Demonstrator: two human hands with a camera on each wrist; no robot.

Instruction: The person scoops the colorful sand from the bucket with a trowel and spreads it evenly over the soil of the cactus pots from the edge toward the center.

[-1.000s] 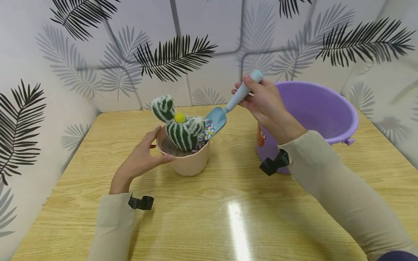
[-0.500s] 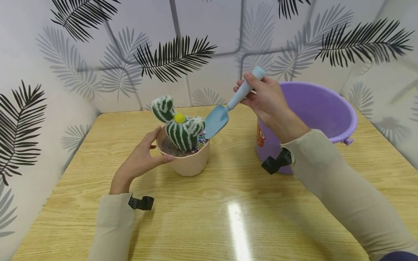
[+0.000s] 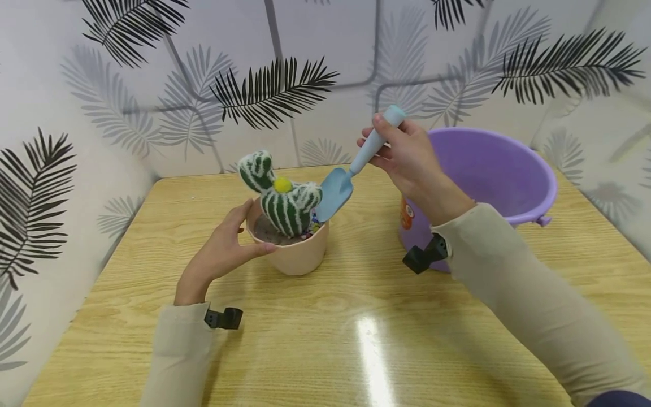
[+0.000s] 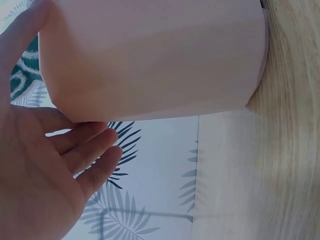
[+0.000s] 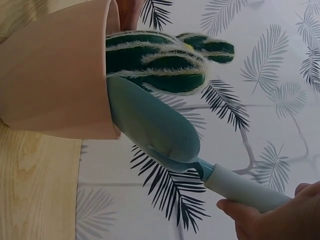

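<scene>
Slantwise between right-hand fingers [image 3: 384, 152]: pale-blue trowel handle [image 3: 373, 142].

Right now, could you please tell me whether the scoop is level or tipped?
Tipped: the scoop slopes down into the pot, handle raised in the right hand.

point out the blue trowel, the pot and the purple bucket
blue trowel [image 5: 160, 125], right wrist view, on its scoop
pot [image 4: 155, 65], left wrist view, on its outer wall
purple bucket [image 3: 493, 164], head view, on its inner wall
</scene>
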